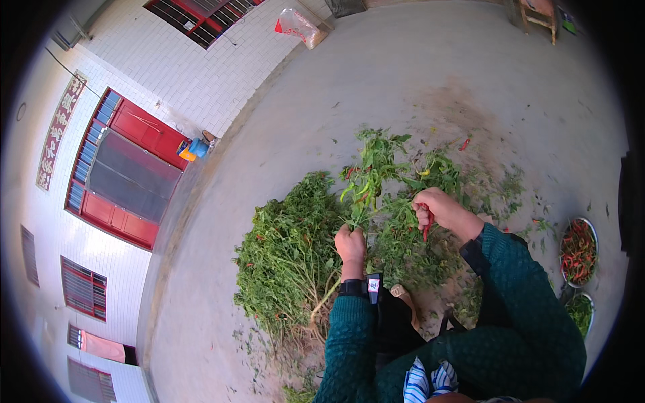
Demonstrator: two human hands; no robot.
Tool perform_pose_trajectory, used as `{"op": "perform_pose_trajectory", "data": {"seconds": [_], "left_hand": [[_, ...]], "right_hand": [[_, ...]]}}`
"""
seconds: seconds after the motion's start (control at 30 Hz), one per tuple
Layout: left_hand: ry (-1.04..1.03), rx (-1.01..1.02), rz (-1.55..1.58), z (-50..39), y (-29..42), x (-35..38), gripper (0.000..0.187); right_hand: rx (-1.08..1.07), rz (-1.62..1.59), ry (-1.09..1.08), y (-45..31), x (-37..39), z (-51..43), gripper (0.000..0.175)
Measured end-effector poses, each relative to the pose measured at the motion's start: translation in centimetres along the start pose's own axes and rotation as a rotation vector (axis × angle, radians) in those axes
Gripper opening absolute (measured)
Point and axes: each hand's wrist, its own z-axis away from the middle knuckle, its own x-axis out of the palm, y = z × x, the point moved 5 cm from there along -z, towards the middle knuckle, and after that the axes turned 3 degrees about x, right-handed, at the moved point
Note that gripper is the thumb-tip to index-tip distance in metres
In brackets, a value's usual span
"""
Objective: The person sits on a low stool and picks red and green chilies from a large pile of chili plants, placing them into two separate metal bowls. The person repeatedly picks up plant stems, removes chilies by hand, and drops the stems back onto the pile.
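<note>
My left hand (350, 248) grips the stem of an uprooted chili pepper plant (375, 156), whose leafy top points away from me. Green peppers (367, 190) and a few red ones hang among its leaves. To the right, my right hand (437, 209) is closed around red chili peppers (427, 224), their tips sticking out below the fist. A large heap of pepper plants (292, 247) lies left of my left hand, with roots towards me. More leafy plants (413, 252) lie on the ground beneath and between my hands.
At the right, a metal basin (579, 252) holds red peppers, and a second basin (580, 315) holds green ones. Loose leaves and a red pepper (464, 144) lie on the concrete. A blue bucket (198, 147) stands by the red door (146, 131). A white sack (300, 27) leans near the wall.
</note>
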Motion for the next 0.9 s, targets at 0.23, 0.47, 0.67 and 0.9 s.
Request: {"op": "perform_pose_trajectory", "data": {"seconds": [0.23,0.47,0.67,0.9], "left_hand": [[-0.091,0.030,0.222,0.0,0.8,2.8,0.013],[-0.075,0.115,0.115,0.4,0.9,3.6,0.019],[-0.152,-0.031,0.316,-1.4,-4.1,1.8,0.018],[-0.209,-0.093,0.345,-0.2,-3.3,2.4,0.011]], "right_hand": [[0.024,-0.402,0.034,-1.1,-2.3,0.6,0.021],[0.034,-0.803,0.025,-3.0,-4.5,1.9,0.025],[-0.665,-0.686,0.376,-11.4,-11.9,7.6,0.025],[-0.439,-0.277,0.182,-6.6,-5.8,3.1,0.019]]}}
